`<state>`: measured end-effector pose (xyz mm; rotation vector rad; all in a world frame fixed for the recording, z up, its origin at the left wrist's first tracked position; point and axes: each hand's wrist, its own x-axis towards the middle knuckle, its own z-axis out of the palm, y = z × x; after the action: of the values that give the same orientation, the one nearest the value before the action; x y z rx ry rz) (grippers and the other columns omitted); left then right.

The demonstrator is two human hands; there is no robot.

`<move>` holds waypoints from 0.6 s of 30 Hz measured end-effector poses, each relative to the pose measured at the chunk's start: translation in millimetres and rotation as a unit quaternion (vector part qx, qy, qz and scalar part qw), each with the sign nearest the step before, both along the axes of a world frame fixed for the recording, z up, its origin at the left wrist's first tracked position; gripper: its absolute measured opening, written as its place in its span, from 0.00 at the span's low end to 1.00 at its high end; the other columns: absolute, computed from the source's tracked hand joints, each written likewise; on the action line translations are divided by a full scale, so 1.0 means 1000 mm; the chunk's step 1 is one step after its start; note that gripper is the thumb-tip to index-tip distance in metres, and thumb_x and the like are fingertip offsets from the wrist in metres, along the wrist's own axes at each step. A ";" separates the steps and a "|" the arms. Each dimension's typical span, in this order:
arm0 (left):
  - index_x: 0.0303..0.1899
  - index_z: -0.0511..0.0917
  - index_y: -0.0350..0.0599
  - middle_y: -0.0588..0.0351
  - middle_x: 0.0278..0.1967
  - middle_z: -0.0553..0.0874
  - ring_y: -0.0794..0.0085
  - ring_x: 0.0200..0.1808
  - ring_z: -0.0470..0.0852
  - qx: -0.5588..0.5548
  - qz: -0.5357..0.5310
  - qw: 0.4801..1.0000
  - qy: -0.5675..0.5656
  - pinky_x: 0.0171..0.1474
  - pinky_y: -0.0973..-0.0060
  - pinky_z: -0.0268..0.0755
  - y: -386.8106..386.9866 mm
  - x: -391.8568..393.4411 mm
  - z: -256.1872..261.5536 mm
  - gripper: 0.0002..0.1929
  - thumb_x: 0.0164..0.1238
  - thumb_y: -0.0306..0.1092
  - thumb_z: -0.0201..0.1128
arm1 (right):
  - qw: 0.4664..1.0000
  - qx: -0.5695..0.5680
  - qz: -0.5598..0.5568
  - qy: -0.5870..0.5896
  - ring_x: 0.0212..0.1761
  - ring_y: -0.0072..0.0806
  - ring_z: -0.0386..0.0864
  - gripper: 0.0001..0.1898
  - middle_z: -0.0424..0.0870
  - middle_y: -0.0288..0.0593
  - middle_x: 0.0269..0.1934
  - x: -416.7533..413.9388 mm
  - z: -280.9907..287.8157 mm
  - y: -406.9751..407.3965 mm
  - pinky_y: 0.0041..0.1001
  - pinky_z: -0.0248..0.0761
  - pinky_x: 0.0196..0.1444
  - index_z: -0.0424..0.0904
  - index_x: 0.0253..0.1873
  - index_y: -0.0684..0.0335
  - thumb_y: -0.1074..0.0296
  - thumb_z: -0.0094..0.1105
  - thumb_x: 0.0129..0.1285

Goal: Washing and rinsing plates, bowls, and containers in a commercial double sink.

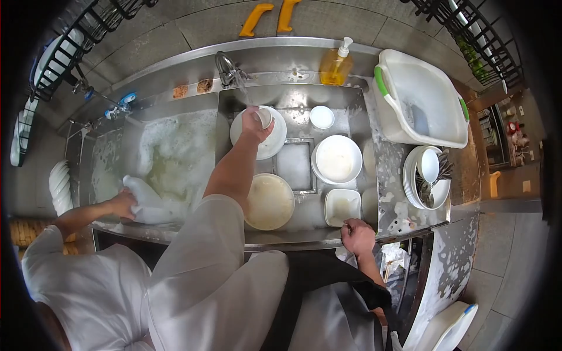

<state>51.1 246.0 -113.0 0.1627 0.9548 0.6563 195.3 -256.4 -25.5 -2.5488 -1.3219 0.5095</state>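
Observation:
My left hand (259,124) holds a small white cup (264,117) over a white plate (271,142) in the right sink basin, just below the running faucet (226,70). My right hand (358,236) rests at the sink's front edge, beside a square white bowl (342,207); its fingers are curled, and whether they hold anything is unclear. Several dishes stand in this basin: a large round dish (269,202), a round bowl (338,159) on a plate, and a small bowl (322,117). A co-worker's hand (124,203) grips a white dish (147,202) in the left basin's soapy water.
On the right counter are a white plastic tub (421,96) with green handles and stacked plates (410,175) holding a bowl and cutlery. A soap pump bottle (335,66) stands behind the basin. Black wire racks (94,33) hang at both upper corners. The co-worker stands close at left.

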 end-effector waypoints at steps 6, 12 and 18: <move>0.51 0.80 0.56 0.59 0.47 0.84 0.59 0.53 0.83 -0.005 0.045 0.996 -0.076 0.56 0.51 0.82 -0.009 -0.001 0.010 0.18 0.58 0.45 0.64 | 0.999 -0.038 -0.028 0.008 0.49 0.47 0.88 0.15 0.90 0.46 0.46 0.002 0.000 -0.010 0.43 0.79 0.56 0.88 0.49 0.54 0.55 0.61 0.64; 0.54 0.82 0.48 0.54 0.52 0.87 0.55 0.52 0.86 0.101 0.074 0.988 -0.093 0.54 0.55 0.81 -0.008 -0.021 -0.020 0.23 0.64 0.52 0.60 | 1.000 -0.020 -0.010 0.003 0.48 0.48 0.88 0.18 0.90 0.50 0.46 0.007 -0.006 -0.019 0.47 0.80 0.55 0.89 0.48 0.54 0.49 0.59 0.65; 0.41 0.82 0.49 0.55 0.34 0.84 0.63 0.36 0.83 -0.011 -0.048 0.980 -0.192 0.32 0.69 0.74 -0.046 0.009 -0.035 0.24 0.65 0.61 0.57 | 0.998 -0.004 0.002 0.058 0.49 0.46 0.87 0.19 0.88 0.46 0.49 0.012 -0.004 -0.017 0.46 0.81 0.52 0.85 0.56 0.55 0.51 0.58 0.68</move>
<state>59.9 200.4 -148.3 0.0576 0.5795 0.5614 207.1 -273.6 -29.3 -2.4817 -1.2860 0.6537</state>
